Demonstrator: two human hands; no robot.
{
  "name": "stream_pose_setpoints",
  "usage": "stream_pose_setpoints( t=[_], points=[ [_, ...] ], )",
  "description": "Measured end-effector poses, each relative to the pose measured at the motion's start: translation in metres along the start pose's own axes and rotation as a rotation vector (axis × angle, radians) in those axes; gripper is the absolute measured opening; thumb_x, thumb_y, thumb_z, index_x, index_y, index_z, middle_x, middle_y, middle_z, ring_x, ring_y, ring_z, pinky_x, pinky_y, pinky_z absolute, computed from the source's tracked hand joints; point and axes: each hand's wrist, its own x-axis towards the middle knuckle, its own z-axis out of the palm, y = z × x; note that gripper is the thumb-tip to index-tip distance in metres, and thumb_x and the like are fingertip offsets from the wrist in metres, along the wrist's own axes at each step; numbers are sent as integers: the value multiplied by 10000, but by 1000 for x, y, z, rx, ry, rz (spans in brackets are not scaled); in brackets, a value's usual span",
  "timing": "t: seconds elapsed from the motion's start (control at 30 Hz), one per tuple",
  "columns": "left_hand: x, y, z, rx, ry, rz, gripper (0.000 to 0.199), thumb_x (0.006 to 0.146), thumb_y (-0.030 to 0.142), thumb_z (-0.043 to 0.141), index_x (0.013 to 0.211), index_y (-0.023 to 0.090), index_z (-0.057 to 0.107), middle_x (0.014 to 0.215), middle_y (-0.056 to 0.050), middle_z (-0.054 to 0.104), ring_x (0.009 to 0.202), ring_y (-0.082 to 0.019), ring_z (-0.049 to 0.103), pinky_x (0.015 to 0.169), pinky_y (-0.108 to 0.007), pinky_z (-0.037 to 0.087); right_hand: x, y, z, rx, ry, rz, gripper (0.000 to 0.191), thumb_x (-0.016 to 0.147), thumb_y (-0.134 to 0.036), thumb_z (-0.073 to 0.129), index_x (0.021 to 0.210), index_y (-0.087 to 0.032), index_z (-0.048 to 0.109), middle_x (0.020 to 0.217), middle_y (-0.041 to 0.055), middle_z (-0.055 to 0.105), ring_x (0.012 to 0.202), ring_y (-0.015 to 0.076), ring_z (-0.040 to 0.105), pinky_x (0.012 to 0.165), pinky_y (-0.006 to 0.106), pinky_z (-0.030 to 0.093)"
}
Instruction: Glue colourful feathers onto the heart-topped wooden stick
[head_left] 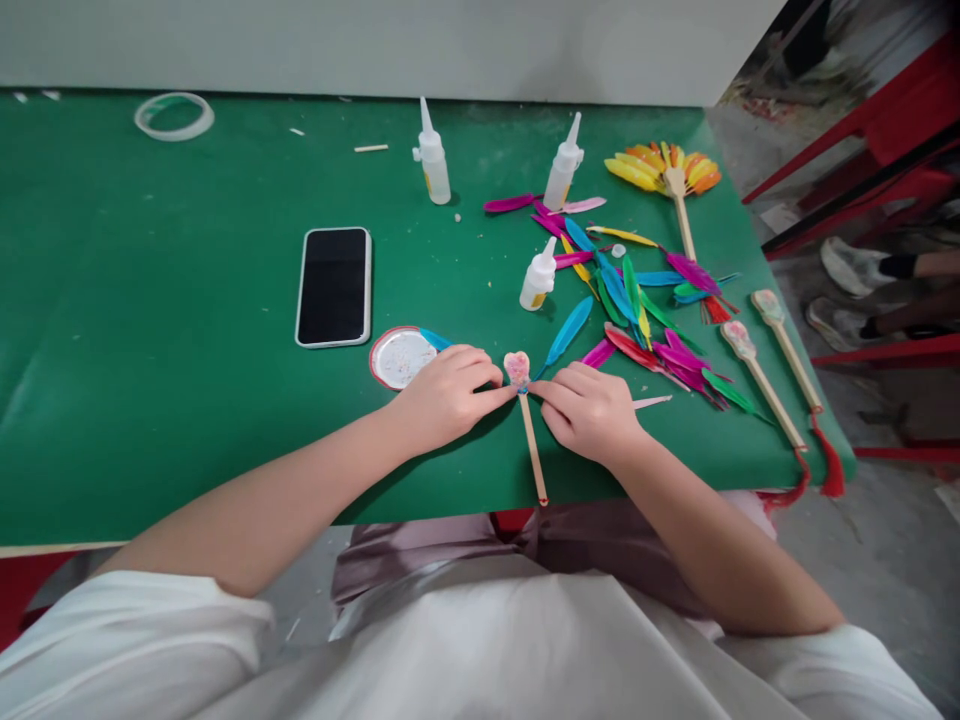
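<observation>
A wooden fan handle with a pink, heart-shaped head lies in front of me, its lower end close to the table's front edge. My left hand presses a fingertip to its neck from the left, the fingers curled. From the right, my right hand touches the same neck with its fingers bent. A bit of blue shows at the neck between the fingertips. Beside my right fingers lies a blue feather; whether they touch it I cannot tell. Partly behind my left hand is a round white lid with a red rim.
Three glue bottles stand on the green table. Loose coloured feathers spread rightward toward a finished yellow-orange feather fan. Two tasselled handles lie near the right edge. A phone and a tape roll are left.
</observation>
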Motion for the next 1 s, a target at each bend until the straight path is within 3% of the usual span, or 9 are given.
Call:
stream_pose_setpoints(
  t=[0.17,0.67,0.8,0.87,1.0],
  points=[
    [1,5,2,13,-2,-3,235,899,192,432,891,187,667,741,-32,615,747,-151,522,740,-322,429,1,-2,1,-13,-19,-28,228,807,-148,472,855,-159,694,579,11,579,564,115,480,520,259,346],
    [2,10,0,46,-97,-30,241,908,209,413,987,193,640,733,-32,592,698,-142,492,614,-274,377,2,-3,1,-5,-50,-19,221,816,-160,452,777,-164,669,572,3,581,541,104,491,508,261,293],
    [2,9,-2,41,-15,22,201,885,193,458,994,181,627,733,-25,607,678,-136,498,589,-265,384,0,-5,0,32,-80,123,200,810,-165,446,833,-173,644,611,-12,619,538,87,520,500,243,274],
    [1,7,-3,43,75,0,192,859,174,499,1009,181,617,739,-19,611,649,-125,491,575,-255,387,0,-9,-2,32,-94,171,188,813,-237,463,738,-175,623,567,-21,603,494,82,499,480,245,243],
    [-3,6,-7,71,235,-62,241,826,135,519,1047,194,596,751,-12,604,632,-105,508,568,-233,401,1,-18,-1,-15,-212,194,355,790,-407,495,531,-169,543,462,-9,551,422,87,448,457,256,166]
  ],
)
